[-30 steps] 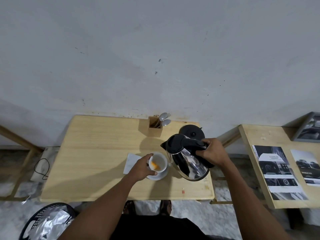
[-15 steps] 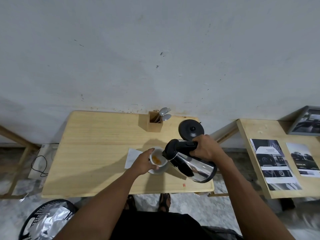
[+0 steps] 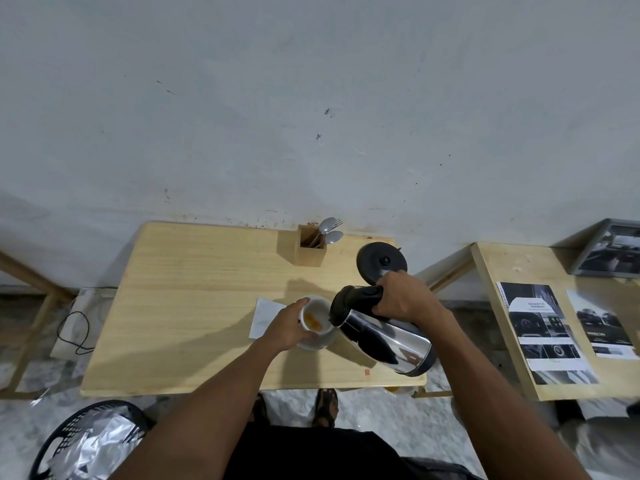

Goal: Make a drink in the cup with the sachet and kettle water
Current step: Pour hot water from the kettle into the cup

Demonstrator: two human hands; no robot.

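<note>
Kettle (image 3: 384,336) tilted over cup (image 3: 316,315), hands gripping both

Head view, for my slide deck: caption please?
Right hand tilts steel kettle spout over white cup steadied by left hand on wooden table.

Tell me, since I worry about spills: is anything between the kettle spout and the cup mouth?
Nothing visible. The kettle, tilted in the right hand, has its spout right at the rim of the cup. The left hand grips the cup's near side, its fingers outside the open mouth.
</note>
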